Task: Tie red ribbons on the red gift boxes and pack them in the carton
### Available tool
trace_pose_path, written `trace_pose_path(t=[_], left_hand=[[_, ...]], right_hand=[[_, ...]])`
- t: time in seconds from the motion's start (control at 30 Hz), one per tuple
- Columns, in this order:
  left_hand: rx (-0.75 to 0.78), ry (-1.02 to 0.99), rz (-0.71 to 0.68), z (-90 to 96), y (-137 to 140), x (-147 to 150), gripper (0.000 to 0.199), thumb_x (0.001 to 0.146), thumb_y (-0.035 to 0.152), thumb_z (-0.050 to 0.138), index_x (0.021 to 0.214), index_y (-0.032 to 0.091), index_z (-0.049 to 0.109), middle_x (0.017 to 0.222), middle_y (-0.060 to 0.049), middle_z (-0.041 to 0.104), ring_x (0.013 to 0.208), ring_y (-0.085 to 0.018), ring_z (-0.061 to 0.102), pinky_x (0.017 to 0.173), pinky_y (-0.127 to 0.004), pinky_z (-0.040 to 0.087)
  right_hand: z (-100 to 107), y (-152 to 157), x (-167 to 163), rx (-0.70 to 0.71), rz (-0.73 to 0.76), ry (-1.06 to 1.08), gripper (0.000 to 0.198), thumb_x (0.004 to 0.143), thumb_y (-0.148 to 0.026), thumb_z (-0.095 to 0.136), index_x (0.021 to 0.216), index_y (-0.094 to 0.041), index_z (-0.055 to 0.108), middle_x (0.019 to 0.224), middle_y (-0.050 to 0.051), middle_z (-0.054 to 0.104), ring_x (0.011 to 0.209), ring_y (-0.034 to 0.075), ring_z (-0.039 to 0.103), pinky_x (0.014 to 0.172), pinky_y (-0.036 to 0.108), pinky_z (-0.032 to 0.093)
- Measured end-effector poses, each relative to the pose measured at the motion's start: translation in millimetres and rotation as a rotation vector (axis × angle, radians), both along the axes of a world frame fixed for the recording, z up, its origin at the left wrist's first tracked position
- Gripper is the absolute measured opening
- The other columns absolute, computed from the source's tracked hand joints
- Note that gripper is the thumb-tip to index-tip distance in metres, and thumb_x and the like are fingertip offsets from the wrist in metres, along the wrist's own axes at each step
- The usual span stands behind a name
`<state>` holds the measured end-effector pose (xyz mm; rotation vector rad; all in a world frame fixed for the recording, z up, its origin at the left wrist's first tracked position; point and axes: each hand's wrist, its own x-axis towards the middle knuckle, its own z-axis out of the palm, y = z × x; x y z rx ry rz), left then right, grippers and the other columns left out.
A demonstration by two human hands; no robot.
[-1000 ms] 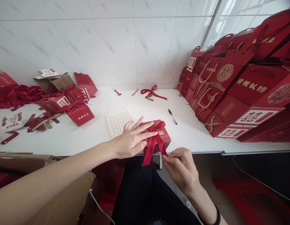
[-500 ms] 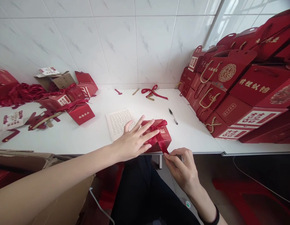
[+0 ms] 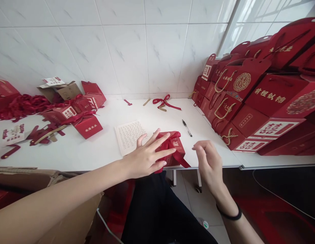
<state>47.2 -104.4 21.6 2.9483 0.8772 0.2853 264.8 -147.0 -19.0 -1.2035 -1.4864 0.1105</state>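
A small red gift box (image 3: 180, 148) with gold print sits at the table's front edge. Red ribbon (image 3: 181, 159) is tied over its top, one tail hanging loose at the front right. My left hand (image 3: 148, 156) lies over the box's left side with fingers spread, pressing on the bow and hiding part of it. To the right of the box, my right hand (image 3: 209, 162) is raised, apart from it, with the fingers curled in and nothing visible in them.
A written sheet (image 3: 129, 137) and a pen (image 3: 187, 128) lie beside the box. Stacked red gift boxes (image 3: 266, 91) fill the right side. At the left are more boxes (image 3: 87, 126) and a ribbon heap (image 3: 22, 106). A cardboard carton (image 3: 71, 217) stands below left.
My right hand has let go of the ribbon tail and moved up and right. The tail now rests at the box's front right. My left hand stays on the box.
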Motion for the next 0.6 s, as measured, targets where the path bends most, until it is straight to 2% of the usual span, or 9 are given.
trace_pose_path(t=[0.07,0.13,0.17,0.23,0.3,0.37,0.47,0.53,0.6], left_hand=[[-0.003,-0.072,-0.036,2.5,-1.2,-0.9,0.040,0.093,0.034,0.037,0.132,0.032,0.044,0.152,-0.005,0.016,0.138,-0.036,0.011,0.104,-0.060,0.014],[-0.018,-0.215,0.000,5.9,0.1,-0.3,0.038,0.092,0.034,0.037,0.128,0.029,0.045,0.149,-0.006,0.024,0.138,-0.032,0.017,0.107,-0.053,0.016],[-0.031,-0.318,0.063,7.6,2.2,0.6,0.035,0.092,0.034,0.036,0.124,0.026,0.047,0.145,-0.007,0.032,0.136,-0.029,0.023,0.107,-0.050,0.018],[-0.110,-0.521,0.279,10.2,10.1,3.6,0.028,0.090,0.036,0.038,0.110,0.021,0.049,0.128,-0.009,0.048,0.124,-0.026,0.040,0.103,-0.044,0.028],[-0.294,-0.628,0.532,10.0,21.3,6.9,0.027,0.087,0.044,0.040,0.091,0.020,0.048,0.102,-0.008,0.058,0.101,-0.023,0.054,0.089,-0.040,0.039],[-0.540,-0.631,0.668,6.5,32.5,9.3,0.036,0.084,0.054,0.039,0.075,0.020,0.044,0.077,-0.003,0.055,0.076,-0.020,0.056,0.073,-0.035,0.042],[-0.814,-0.684,0.643,-2.5,42.6,11.4,0.046,0.082,0.061,0.038,0.063,0.019,0.039,0.059,0.002,0.041,0.054,-0.013,0.045,0.058,-0.029,0.036],[-0.888,-0.765,0.608,-7.3,44.1,13.0,0.046,0.080,0.061,0.041,0.063,0.019,0.040,0.058,0.004,0.039,0.051,-0.011,0.042,0.055,-0.027,0.034],[-0.884,-0.832,0.594,-9.6,43.0,15.2,0.044,0.078,0.060,0.047,0.064,0.018,0.041,0.059,0.004,0.042,0.052,-0.010,0.043,0.056,-0.026,0.035]], right_hand=[[11.5,18.2,1.3,-0.166,0.011,0.030,0.031,0.092,-0.037,0.040,0.068,-0.019,0.049,0.068,0.003,0.052,0.067,0.018,0.050,0.061,0.028,0.038],[21.7,35.8,0.2,-0.342,0.061,0.007,0.043,0.091,-0.048,0.036,0.061,-0.019,0.044,0.061,0.002,0.049,0.059,0.016,0.047,0.055,0.027,0.034],[26.0,43.4,-1.0,-0.417,0.086,-0.015,0.047,0.091,-0.053,0.033,0.058,-0.020,0.039,0.057,0.001,0.045,0.055,0.015,0.043,0.053,0.026,0.031],[32.8,55.1,-4.2,-0.533,0.120,-0.056,0.052,0.089,-0.060,0.031,0.055,-0.020,0.028,0.052,-0.002,0.033,0.050,0.012,0.032,0.049,0.026,0.025],[36.3,61.5,-7.6,-0.604,0.137,-0.078,0.053,0.087,-0.061,0.033,0.056,-0.020,0.021,0.052,-0.004,0.024,0.049,0.011,0.025,0.048,0.026,0.020],[36.4,63.0,-10.5,-0.632,0.150,-0.078,0.052,0.086,-0.058,0.037,0.056,-0.020,0.020,0.053,-0.004,0.021,0.050,0.011,0.023,0.048,0.026,0.019],[31.0,60.0,-14.3,-0.604,0.163,-0.017,0.047,0.083,-0.053,0.042,0.055,-0.020,0.024,0.053,-0.004,0.024,0.051,0.011,0.026,0.048,0.025,0.021],[25.3,56.8,-16.5,-0.567,0.181,0.057,0.045,0.082,-0.051,0.044,0.055,-0.020,0.027,0.053,-0.004,0.028,0.051,0.010,0.028,0.048,0.025,0.022],[19.2,53.8,-18.8,-0.528,0.211,0.136,0.043,0.080,-0.051,0.045,0.055,-0.019,0.031,0.053,-0.004,0.031,0.051,0.010,0.030,0.048,0.024,0.024]])
